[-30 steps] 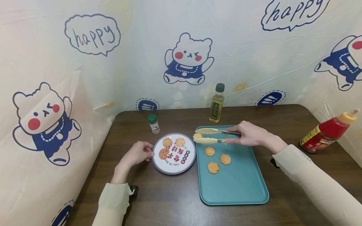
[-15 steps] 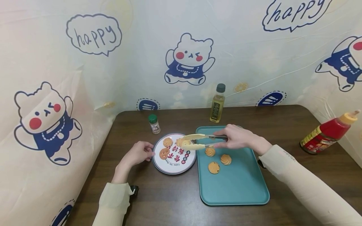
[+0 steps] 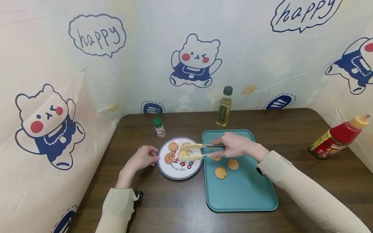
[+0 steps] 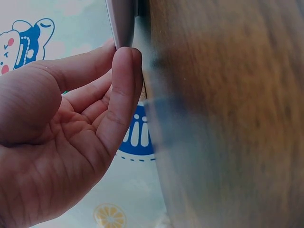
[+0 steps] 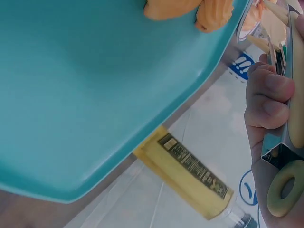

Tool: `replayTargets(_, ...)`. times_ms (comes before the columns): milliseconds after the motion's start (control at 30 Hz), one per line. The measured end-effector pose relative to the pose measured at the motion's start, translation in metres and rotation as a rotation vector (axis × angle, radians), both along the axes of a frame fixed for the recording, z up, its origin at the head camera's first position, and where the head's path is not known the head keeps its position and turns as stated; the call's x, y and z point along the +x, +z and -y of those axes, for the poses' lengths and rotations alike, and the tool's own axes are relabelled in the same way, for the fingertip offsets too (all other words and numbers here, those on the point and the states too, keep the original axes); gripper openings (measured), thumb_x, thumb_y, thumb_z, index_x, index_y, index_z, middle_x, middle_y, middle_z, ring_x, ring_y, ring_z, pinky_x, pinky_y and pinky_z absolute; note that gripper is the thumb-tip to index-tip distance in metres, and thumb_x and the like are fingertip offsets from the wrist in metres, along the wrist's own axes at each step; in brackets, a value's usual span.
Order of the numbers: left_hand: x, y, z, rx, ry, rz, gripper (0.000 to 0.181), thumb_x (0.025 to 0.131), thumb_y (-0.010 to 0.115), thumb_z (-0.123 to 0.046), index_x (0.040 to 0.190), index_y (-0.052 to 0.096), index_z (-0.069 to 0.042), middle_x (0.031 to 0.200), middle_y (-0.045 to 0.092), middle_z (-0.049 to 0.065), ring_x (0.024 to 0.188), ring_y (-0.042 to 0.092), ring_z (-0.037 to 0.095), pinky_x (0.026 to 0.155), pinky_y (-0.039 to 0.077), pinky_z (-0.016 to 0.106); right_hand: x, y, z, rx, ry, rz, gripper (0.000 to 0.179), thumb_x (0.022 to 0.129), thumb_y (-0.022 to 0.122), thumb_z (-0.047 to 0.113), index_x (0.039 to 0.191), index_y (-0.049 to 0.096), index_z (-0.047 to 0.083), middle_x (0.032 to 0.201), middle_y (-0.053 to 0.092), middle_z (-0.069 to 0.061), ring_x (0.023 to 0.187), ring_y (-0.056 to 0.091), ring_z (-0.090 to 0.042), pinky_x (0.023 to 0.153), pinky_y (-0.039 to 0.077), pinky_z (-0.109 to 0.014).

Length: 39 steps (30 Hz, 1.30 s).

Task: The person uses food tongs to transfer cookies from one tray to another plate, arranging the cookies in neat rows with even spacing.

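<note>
With thumb and fingers, my left hand (image 3: 143,157) pinches the left rim of a round white plate (image 3: 172,172); the left wrist view shows the plate's edge (image 4: 122,23) between them. My right hand (image 3: 236,145) grips cream-tipped metal tongs (image 3: 192,157), seen along the right edge of the right wrist view. Over the plate, the tong tips flank a pale yellow cookie (image 3: 183,153); whether it touches the plate I cannot tell. Around it lie a swirl cookie (image 3: 173,147), a brown pretzel-shaped cookie (image 3: 169,158) and a flower-shaped cookie (image 3: 186,144), partly hidden by the tongs.
Right of the plate lies a teal tray (image 3: 242,194) with a round cookie (image 3: 220,172), a swirl cookie (image 3: 233,164) and one partly covered by the tongs. A green-capped shaker (image 3: 159,129), an oil bottle (image 3: 223,110) and a red sauce bottle (image 3: 335,140) stand behind and right.
My right hand has moved left from above the tray, carrying the pale cookie in the tongs over the plate, then lower toward its middle. My left hand has stayed at the plate's rim.
</note>
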<state>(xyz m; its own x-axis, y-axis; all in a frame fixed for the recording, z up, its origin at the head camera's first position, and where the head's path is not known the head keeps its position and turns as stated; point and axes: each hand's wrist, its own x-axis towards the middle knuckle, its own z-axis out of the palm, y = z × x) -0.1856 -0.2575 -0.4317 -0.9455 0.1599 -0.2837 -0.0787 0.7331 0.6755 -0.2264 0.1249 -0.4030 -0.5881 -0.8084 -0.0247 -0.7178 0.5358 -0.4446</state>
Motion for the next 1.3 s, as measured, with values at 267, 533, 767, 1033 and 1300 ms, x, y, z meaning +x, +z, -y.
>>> replayTargets(267, 0.0001, -0.0011, -0.0008, 0.002, 0.006, 0.011, 0.034, 0.093, 0.070, -0.008, 0.122, 0.063, 0.006, 0.089, 0.062, 0.011, 0.073, 0.064, 0.020, 0.071, 0.058, 0.033, 0.0023, -0.0037, 0.0081, 0.016, -0.002, 0.070, 0.057, 0.094, 0.067, 0.047, 0.135, 0.062, 0.008, 0.062, 0.066, 0.009, 0.039, 0.042, -0.004, 0.044, 0.038, -0.025)
replayTargets(533, -0.0005, -0.0006, -0.0011, 0.001, 0.014, 0.017, 0.034, 0.092, 0.070, -0.007, 0.123, 0.062, 0.006, 0.090, 0.062, 0.011, 0.073, 0.064, 0.020, 0.072, 0.059, 0.033, 0.0020, -0.0057, 0.0099, 0.038, -0.023, 0.083, 0.060, 0.093, 0.067, 0.049, 0.136, 0.061, 0.008, 0.067, 0.068, 0.009, 0.042, 0.048, -0.005, 0.045, 0.040, -0.027)
replayTargets(767, -0.0006, -0.0003, -0.0013, -0.001, 0.016, 0.019, 0.034, 0.092, 0.071, -0.008, 0.123, 0.062, 0.006, 0.090, 0.062, 0.011, 0.073, 0.064, 0.020, 0.072, 0.059, 0.033, 0.0015, -0.0060, 0.0093, 0.051, -0.024, 0.051, 0.061, 0.093, 0.066, 0.050, 0.137, 0.061, 0.008, 0.060, 0.063, 0.012, 0.039, 0.038, -0.003, 0.044, 0.037, -0.026)
replayTargets(1033, -0.0003, -0.0005, -0.0014, 0.000, 0.016, 0.021, 0.034, 0.093, 0.070, -0.008, 0.123, 0.062, 0.006, 0.090, 0.062, 0.011, 0.073, 0.064, 0.020, 0.072, 0.059, 0.033, 0.0009, -0.0073, 0.0087, 0.047, -0.035, 0.029, 0.061, 0.091, 0.068, 0.051, 0.135, 0.062, 0.009, 0.060, 0.058, 0.008, 0.040, 0.032, -0.003, 0.044, 0.035, -0.025)
replayTargets(1300, -0.0013, 0.0002, -0.0003, -0.005, 0.019, 0.019, 0.034, 0.093, 0.070, -0.008, 0.123, 0.062, 0.006, 0.090, 0.062, 0.011, 0.072, 0.064, 0.019, 0.071, 0.058, 0.033, 0.0021, -0.0073, 0.0091, 0.054, -0.056, 0.019, 0.062, 0.090, 0.069, 0.051, 0.135, 0.062, 0.010, 0.052, 0.051, 0.009, 0.040, 0.031, -0.003, 0.043, 0.034, -0.025)
